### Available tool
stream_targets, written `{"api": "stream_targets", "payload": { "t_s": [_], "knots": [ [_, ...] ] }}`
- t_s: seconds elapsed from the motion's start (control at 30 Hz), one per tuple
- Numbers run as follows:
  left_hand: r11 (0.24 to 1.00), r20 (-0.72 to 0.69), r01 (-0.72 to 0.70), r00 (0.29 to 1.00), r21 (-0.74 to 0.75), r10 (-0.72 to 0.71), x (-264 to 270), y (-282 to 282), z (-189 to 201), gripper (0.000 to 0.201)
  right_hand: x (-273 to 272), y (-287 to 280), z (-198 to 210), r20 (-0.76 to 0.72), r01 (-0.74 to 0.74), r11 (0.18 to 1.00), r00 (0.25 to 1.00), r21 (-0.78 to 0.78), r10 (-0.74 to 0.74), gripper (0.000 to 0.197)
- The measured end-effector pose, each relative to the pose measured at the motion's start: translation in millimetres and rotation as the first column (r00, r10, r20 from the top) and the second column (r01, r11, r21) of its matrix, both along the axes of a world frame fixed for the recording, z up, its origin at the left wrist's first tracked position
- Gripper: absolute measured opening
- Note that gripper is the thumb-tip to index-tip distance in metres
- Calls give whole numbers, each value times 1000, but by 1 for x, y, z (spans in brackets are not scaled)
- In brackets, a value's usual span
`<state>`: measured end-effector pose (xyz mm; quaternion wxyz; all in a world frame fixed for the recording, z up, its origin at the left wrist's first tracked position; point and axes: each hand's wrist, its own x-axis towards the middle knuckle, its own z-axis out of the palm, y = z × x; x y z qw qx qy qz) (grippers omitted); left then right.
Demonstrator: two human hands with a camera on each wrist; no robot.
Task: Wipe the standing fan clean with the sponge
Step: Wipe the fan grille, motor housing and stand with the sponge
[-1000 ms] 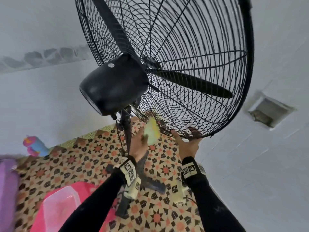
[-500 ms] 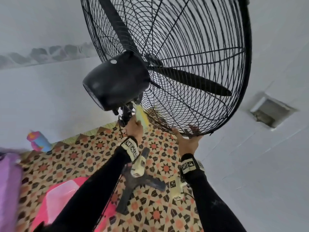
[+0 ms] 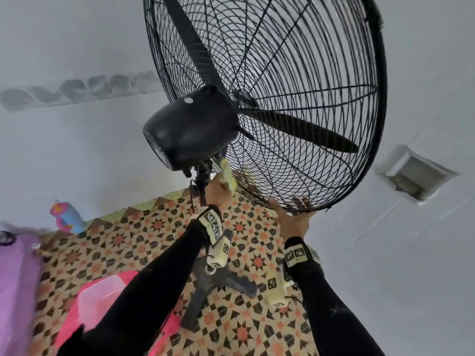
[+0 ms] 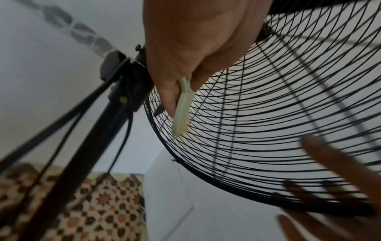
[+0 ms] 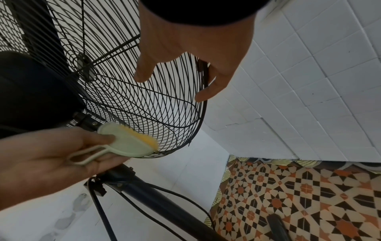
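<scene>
Sponge (image 5: 128, 141) work has crept inward along the bottom of the standing fan (image 3: 282, 98): a second ago the left hand (image 3: 218, 192) held the pale green and yellow pad lower and further out under the wire guard (image 4: 268, 114), and now it sits right up by the neck, just below the motor housing (image 3: 190, 129), its yellow face pressed against the wires. The left hand pinches it between thumb and fingers, with the pad's thin loop handle lying across the palm. The right hand (image 3: 293, 219) has hardly shifted; its fingers stay spread and straight, steadying the lower rim of the guard and holding nothing. To my eye the stroke has reached the inner end of this lower section, so only a small arc looks covered. The upper guard, the blades (image 3: 295, 129) and the pole (image 5: 156, 202) seem still to be done.
</scene>
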<state>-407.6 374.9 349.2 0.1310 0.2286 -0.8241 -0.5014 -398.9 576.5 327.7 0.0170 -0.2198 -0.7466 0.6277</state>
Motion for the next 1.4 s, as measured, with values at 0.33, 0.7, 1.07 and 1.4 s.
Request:
{"api": "stream_targets", "payload": {
  "t_s": [0.33,0.7,1.07,1.4],
  "knots": [
    [999,-40,-54,998,-6,54,10,-7,2,41,-3,-1,-3,2,-7,999,1000,49,7,161],
    [998,-24,-62,998,-20,61,17,-15,13,45,1,-2,0,26,4,997,1000,77,-6,147],
    [999,-89,-37,995,-7,37,18,-11,29,36,0,-5,-5,19,19,999,1000,28,-19,160],
    [990,-262,-74,964,-120,40,34,27,46,27,-2,-5,-10,10,38,999,999,15,-38,154]
  ]
}}
